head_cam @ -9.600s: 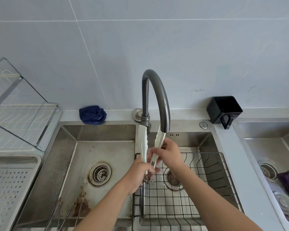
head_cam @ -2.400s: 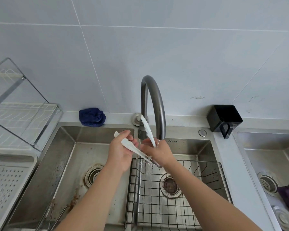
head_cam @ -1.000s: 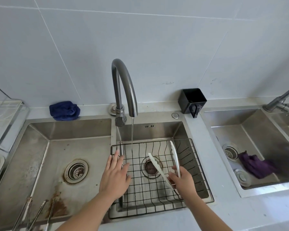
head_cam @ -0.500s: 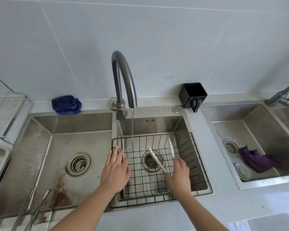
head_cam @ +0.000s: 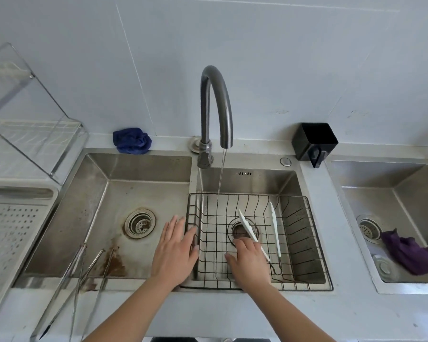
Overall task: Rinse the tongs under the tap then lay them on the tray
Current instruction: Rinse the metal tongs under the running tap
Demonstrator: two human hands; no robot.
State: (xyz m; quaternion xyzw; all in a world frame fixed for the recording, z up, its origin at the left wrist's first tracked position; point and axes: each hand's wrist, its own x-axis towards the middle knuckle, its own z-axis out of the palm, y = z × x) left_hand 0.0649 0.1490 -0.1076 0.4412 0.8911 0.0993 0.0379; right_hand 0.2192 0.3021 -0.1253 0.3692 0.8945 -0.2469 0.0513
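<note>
Head view: the white tongs [head_cam: 248, 228] lie in the wire tray [head_cam: 257, 195], which sits in the right basin [head_cam: 257, 183] of the double sink; their two arms are spread apart, tips towards the back wall, joined end nearest the person, over and just right of the drain. The right hand [head_cam: 248, 261] is above the tray floor just beside the left arm of the tongs; its grip is slack, fingers extended and holding nothing (whether the hand's edge touches the tongs cannot be told). The left hand [head_cam: 174, 250] is flat with fingers straight and spread, over the divider between the basins, its fingertips at the tray's left rim; its grip is likewise empty. The tap [head_cam: 216, 102] stands behind the divider; a thin stream of water [head_cam: 220, 178] falls from its spout into the back of the tray, apart from the tongs. Several metal tongs [head_cam: 84, 267] lean in the stained left basin [head_cam: 146, 188], over its front edge. On the surface [head_cam: 232, 314] by the wall: a blue cloth [head_cam: 132, 140] and a black holder [head_cam: 314, 140]. A purple cloth [head_cam: 408, 253] lies in a separate sink at far right.
</note>
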